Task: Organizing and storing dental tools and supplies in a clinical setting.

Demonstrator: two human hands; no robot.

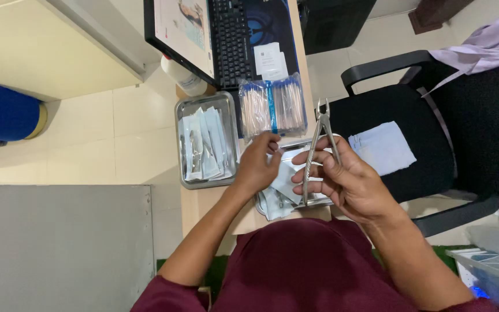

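My right hand [342, 182] holds steel forceps-like pliers [320, 130] by the handles, with the jaws pointing away from me above the desk edge. My left hand [259, 164] rests with bent fingers on a pale blue-white sterilisation pouch [286, 179], which lies in a steel tray [295, 205] right in front of me. A second steel tray [183, 144] to the left holds several sealed pouches [203, 144]. My sleeves are maroon.
A clear bag of wooden-stick swabs [272, 106] lies beyond the trays, with a black keyboard [232, 40], a monitor [180, 32] and a white bottle [185, 80] behind. A black office chair [411, 110] with a blue cloth [383, 147] stands right. A plastic bin [492, 266] sits lower right.
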